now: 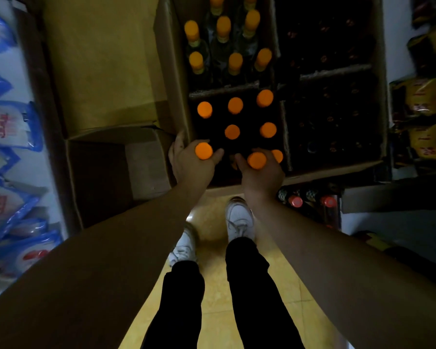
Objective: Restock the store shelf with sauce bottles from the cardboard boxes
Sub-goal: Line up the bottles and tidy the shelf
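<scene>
Left hand (191, 167) grips the neck of one orange-capped bottle (204, 151); right hand (262, 176) grips a second bottle (256, 160). Both bottles are in the near row of the cardboard box (337, 170).

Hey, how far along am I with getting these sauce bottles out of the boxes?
Early, it seems. Done: nothing provable; the shelf is out of view. In hand: the left hand grips one orange-capped bottle, the right hand another, in the near box. Left: six more orange caps there, the far box of bottles, and dark bottles to the right.
</scene>
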Motion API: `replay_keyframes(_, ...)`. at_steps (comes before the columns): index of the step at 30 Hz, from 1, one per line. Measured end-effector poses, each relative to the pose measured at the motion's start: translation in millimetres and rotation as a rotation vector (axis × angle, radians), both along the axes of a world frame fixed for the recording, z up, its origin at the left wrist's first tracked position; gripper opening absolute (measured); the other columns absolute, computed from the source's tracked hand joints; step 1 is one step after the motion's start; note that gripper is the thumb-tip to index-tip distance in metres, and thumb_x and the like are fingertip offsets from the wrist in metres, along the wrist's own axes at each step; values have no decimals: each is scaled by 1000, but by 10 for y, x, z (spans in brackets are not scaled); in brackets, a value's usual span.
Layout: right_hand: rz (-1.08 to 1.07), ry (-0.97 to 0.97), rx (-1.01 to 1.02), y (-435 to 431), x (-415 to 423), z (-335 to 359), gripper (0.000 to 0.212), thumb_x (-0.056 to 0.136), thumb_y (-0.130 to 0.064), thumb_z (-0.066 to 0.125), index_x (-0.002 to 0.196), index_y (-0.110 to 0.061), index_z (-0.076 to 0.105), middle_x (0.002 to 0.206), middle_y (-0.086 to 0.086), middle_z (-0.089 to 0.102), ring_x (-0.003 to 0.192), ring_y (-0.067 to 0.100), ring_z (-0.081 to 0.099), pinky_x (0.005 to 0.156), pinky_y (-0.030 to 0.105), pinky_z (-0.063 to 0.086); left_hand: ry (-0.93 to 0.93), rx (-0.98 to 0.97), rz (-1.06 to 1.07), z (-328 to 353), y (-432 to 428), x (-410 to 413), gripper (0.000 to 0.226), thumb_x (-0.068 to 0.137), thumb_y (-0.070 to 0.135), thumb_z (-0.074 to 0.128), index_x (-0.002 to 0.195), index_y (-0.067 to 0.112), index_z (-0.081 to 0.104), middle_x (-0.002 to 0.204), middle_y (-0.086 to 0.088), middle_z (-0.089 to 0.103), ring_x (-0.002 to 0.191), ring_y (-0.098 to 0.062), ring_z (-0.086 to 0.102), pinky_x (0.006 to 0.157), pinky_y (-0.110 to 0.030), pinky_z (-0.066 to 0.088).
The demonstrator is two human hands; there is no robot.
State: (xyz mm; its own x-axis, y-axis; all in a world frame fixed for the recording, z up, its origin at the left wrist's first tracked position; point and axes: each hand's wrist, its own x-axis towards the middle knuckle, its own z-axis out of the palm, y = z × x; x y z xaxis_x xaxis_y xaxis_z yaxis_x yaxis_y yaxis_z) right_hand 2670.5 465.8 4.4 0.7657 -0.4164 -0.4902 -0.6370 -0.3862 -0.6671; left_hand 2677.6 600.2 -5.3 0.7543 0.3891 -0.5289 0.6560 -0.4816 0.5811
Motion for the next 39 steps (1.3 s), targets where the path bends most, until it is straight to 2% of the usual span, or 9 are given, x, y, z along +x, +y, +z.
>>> replay_keyframes(8,-117,-209,107,-8,212,1256,17,93,-22,75,95,-16,59,81,-8,62,81,11,63,76,30,53,-36,-225,105,1272,63,183,38,95,31,75,128,16,66,124,-4,68,114,-25,61,92,-40,50)
replay_keyframes(12,-181,-309,125,-14,465,2029,17,96,-18,73,97,-13,57,79,-8,57,71,3,55,67,18,47,-119,-283,140,2109,113,452,26,91,33,77,113,20,72,108,1,71,105,-22,65,88,-40,54)
replay_keyframes(16,-175,-406,78,-51,856,2971,23,95,-26,73,103,-10,58,77,-8,54,66,7,53,63,21,44,-205,-296,111,3161,130,810,31,92,32,76,73,15,58,71,2,55,65,-16,49,64,-33,36)
replay_keyframes(21,-121,-583,-3,-152,1319,4444,32,93,-41,74,85,-15,55,68,-6,52,67,20,55,68,34,44,-320,-310,87,4698,71,1205,44,93,34,75,64,9,54,63,0,49,61,-19,42,50,-26,32)
replay_keyframes(25,-127,-688,-60,-312,1572,5624,41,95,-47,69,76,-13,54,64,-3,51,59,16,46,63,29,31,-440,-320,24,5909,-94,1490,40,92,41,75,84,2,69,76,-4,63,70,-20,55,47,-14,36)
replay_keyframes(32,1,-837,-108,-742,1633,7515,54,97,-49,65,64,-19,36,62,2,41,63,25,46,57,38,28,-685,-306,-174,7755,-535,1583,49,92,45,74,64,11,55,63,-6,58,60,-20,54,59,-30,38)
replay_keyframes(34,20,-868,-157,-866,1575,7954,54,98,-51,63,66,-18,35,64,7,43,67,29,49,57,40,32,-751,-355,-207,8199,-664,1532,58,95,39,73,54,17,39,46,4,45,44,-10,43,43,-20,29)
replay_keyframes(36,-29,-924,-193,-978,1494,8324,55,98,-52,63,66,-15,38,68,18,57,71,36,58,60,43,44,-790,-434,-305,8547,-779,1497,57,97,34,71,53,13,43,35,8,44,35,-4,45,39,-13,31)
replay_keyframes(39,-184,-1045,-193,-1159,1315,8814,58,91,-59,65,62,-11,49,65,14,65,70,37,65,70,50,55,-799,-594,-468,8952,-956,1418,52,93,37,75,58,4,56,50,-5,61,53,-17,63,65,-29,54)
